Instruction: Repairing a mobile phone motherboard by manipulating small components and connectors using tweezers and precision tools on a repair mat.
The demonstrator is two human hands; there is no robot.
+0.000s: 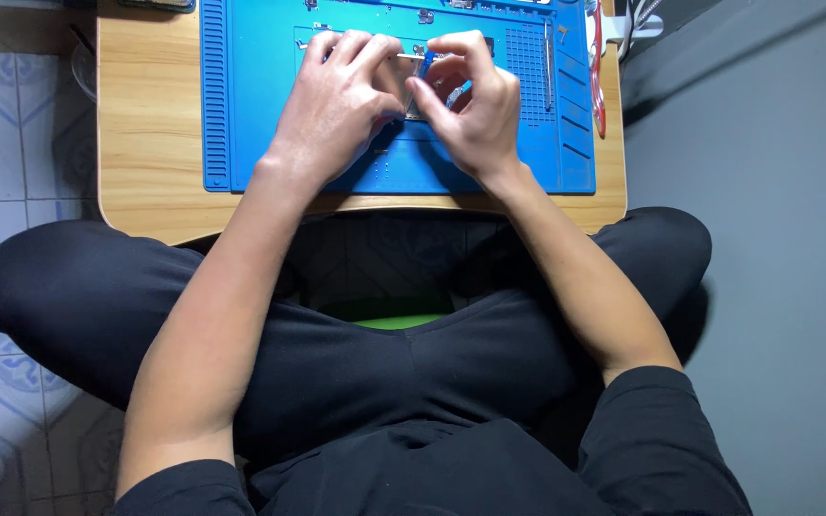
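1. Left hand (341,96) rests on the blue mat (241,115), fingers curled & pinching a thin metal tool (411,56) that runs sideways toward the other hand.
2. Right hand (475,105) sits just beside it, thumb & forefinger closed on the small device (432,91) between both hands; can't tell exactly what the part is, mostly hidden.
3. Device lies near mat centre, inside the inner rectangular field.
4. Mat covers most of the wooden worktop (145,153); ribbed strip along its left edge, slot compartments on the right.
5. Red-handled tool (597,67) lies at the mat's right edge, well apart from the hands.
6. Person sits cross-legged in black clothes; tiled floor (11,115) at left.
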